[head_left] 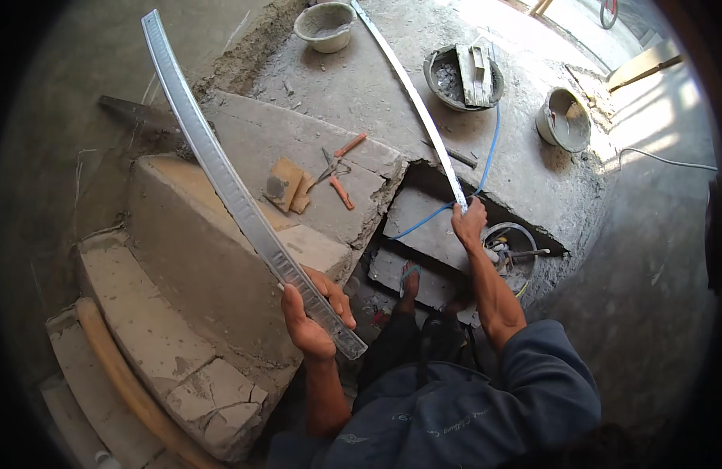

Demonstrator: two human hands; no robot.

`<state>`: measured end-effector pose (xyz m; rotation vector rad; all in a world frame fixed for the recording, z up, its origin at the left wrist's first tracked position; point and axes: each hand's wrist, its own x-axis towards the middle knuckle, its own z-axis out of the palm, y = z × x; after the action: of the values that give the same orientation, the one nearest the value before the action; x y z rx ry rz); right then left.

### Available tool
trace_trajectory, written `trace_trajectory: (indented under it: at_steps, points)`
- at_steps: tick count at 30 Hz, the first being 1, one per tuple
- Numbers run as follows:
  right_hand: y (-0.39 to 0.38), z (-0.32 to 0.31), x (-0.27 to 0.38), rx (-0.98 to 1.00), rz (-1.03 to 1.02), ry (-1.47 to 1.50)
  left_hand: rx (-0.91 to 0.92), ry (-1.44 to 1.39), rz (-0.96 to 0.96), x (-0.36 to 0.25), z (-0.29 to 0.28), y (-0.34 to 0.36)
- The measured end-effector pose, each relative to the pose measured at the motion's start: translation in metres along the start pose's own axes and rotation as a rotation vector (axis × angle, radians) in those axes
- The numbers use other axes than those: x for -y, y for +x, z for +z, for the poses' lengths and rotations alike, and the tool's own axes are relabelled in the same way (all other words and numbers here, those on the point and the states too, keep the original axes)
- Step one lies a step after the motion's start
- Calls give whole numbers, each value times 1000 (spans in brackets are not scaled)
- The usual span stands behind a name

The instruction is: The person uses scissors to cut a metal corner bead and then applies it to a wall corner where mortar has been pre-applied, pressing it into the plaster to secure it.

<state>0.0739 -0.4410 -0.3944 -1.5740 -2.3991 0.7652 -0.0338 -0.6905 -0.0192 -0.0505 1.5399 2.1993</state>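
My left hand grips a long ribbed metal channel near its lower end, thumb on one side and fingers on the other. The channel slants up to the far left, raised over the concrete ledges. In my right hand is the near end of a thin, shiny metal strip, which stretches away toward the far edge. Tin snips with orange handles lie spread apart on the slab between the two metal pieces. Two brownish blocks rest beside them.
Broken concrete edges surround the recess where my feet stand. A bucket with a float across it, a basin and another bucket stand on the slab. A blue cord runs under the strip. A tool bucket sits beside my right arm.
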Motion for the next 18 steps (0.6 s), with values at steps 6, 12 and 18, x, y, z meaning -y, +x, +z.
trace_trajectory:
  at_steps: [6, 12, 18]
  points:
    - [2, -7, -77, 259, -9, -121, 22, 150, -23, 21, 17, 5]
    - [2, 9, -86, 550, 207, -201, 117, 180, -42, 38, 33, 1]
    - [-7, -1, -96, 537, 43, -85, 183, 164, -58, 38, 51, -2]
